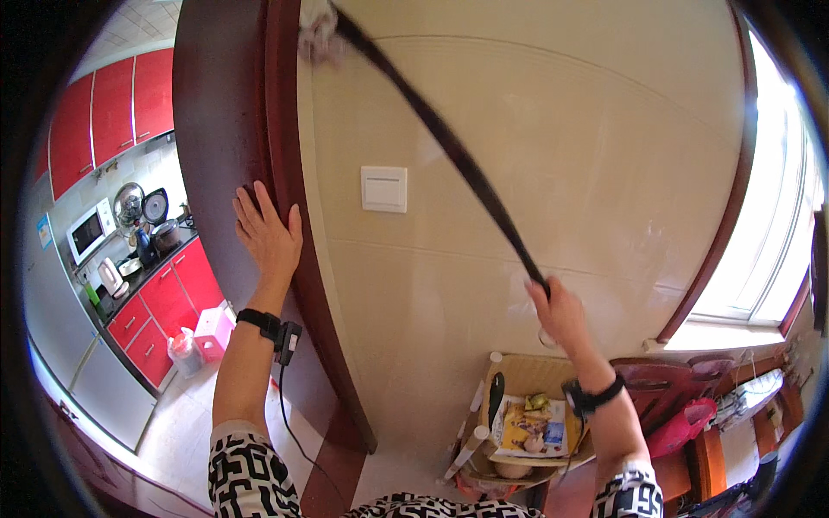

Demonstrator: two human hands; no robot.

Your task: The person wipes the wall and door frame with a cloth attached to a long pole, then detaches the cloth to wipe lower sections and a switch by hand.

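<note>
My right hand (563,317) is closed around the lower end of a long dark handle (453,146), which slants up and left across the beige wall (531,194). At its upper end, a blurred pale, greyish-pink duster or cloth head (320,35) is against or close to the wall beside the top of the door frame. My left hand (269,233) lies with fingers spread on the dark red-brown wooden door frame (282,162) and holds nothing. A white wall switch (383,189) sits between the frame and the handle. Both wrists wear black straps with small devices and cables.
Below stands a shelf rack (479,440) holding printed packages (531,424). Wooden chairs (673,388) with a pink bag (686,427) are at the lower right, under a bright window (745,194). Through the doorway at left are red kitchen cabinets (155,298), a fridge (78,337) and a pink box (212,333).
</note>
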